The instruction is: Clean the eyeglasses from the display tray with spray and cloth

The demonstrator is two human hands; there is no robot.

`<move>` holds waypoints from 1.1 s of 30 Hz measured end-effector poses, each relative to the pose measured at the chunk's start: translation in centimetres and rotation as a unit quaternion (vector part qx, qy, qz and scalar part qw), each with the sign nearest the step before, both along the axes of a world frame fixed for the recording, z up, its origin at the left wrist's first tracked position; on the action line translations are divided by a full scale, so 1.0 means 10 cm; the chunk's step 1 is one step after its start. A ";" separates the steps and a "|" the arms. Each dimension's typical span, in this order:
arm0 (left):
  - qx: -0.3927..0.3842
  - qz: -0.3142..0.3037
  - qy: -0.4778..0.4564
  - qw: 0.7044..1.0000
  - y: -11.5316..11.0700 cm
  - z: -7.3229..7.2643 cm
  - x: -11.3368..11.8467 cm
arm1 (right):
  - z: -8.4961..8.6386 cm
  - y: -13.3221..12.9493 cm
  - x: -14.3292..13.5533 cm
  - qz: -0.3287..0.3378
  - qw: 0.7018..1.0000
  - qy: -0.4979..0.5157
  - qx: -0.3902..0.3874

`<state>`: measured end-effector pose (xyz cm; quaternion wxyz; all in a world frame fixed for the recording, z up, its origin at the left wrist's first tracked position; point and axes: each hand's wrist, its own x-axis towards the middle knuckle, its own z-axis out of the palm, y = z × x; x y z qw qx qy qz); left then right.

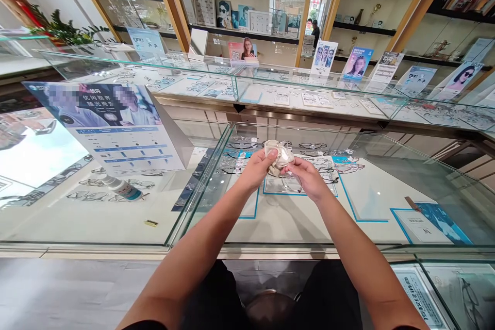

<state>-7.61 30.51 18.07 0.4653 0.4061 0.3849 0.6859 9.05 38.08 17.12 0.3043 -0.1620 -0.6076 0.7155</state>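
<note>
Above the glass display case, my left hand [258, 166] is closed around a crumpled beige cloth [274, 150], with the thumb on top. A pair of eyeglasses [283, 155] is held within the cloth, one shiny lens facing up. My right hand [307, 176] pinches the right side of the eyeglasses, its fingers pressed together. One part of the frame hangs below the hands. Under the glass, rows of eyeglasses [313, 146] lie on white trays with blue edges.
On the left glass top stand a folded sign [127, 144] and a white spray bottle [122, 187]. A small gold item [151, 223] lies nearer the front edge. Behind runs another glass showcase [301, 98] with upright cards.
</note>
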 end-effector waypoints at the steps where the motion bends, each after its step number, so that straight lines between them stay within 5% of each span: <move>1: -0.002 -0.016 -0.008 1.000 0.00 0.00 -0.01 | 0.00 0.01 0.00 -0.009 1.000 0.002 -0.007; 5: -0.003 -0.040 -0.017 0.999 -0.03 -0.01 0.03 | -0.02 -0.01 -0.01 -0.008 1.000 0.016 -0.016; 13: 0.025 0.037 0.016 0.999 -0.04 0.01 0.13 | -0.02 -0.10 -0.05 0.026 0.999 -0.009 0.022; 21: 0.008 -0.054 0.004 0.998 -0.04 0.02 0.00 | 0.02 -0.02 0.00 -0.012 0.999 0.021 -0.022; 29: 0.030 0.035 0.012 0.999 -0.01 -0.03 0.11 | -0.02 -0.12 -0.06 0.019 1.000 0.007 0.018; 33: 0.030 -0.018 0.018 0.999 -0.01 -0.01 0.04 | -0.03 -0.08 -0.04 0.008 1.000 0.016 -0.012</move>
